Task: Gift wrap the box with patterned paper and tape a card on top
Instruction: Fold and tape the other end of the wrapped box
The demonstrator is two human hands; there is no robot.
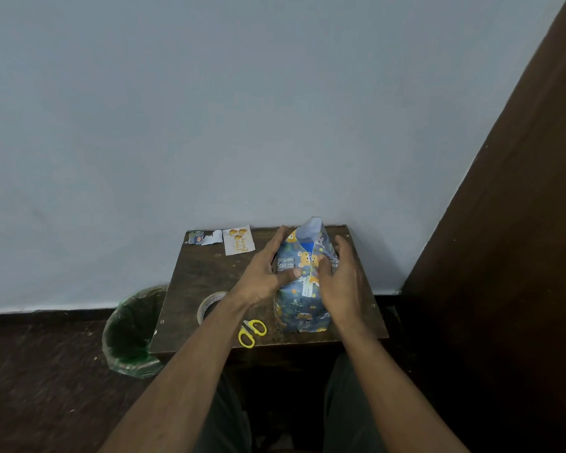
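On the small dark wooden counter (pixel 209 273) pushed against the pale blue wall, your box (pixel 303 308) stands at the right side, wrapped in blue patterned paper (pixel 307 230) printed with orange bears. The paper's far end stands up open and unfolded. A small white label with print too small to read sits on the seam on top of the box.

Your left hand (pixel 268 276) holds the box's left side, fingers stretched along the far left edge and thumb pressing across the top seam. Your right hand (pixel 340 279) cups the right side, thumb meeting the seam and fingers curved round the far right edge. Both hands grasp the wrapped box.

At the counter's far edge, left of the box, the card (pixel 239 244) lies flat; it is white with orange round shapes and gold script that seems to read "Happy Birthday", though it is small. Beside it lie paper scraps (pixel 206 237).

Near your left forearm a roll of clear tape (pixel 209 305) lies on the counter, partly hidden by the arm. Yellow-handled scissors (pixel 251 331) lie at the near edge, just left of the box.

Left of the counter, on the dark floor, a bin (pixel 131 331) lined with a green plastic bag stands; what is inside cannot be made out.
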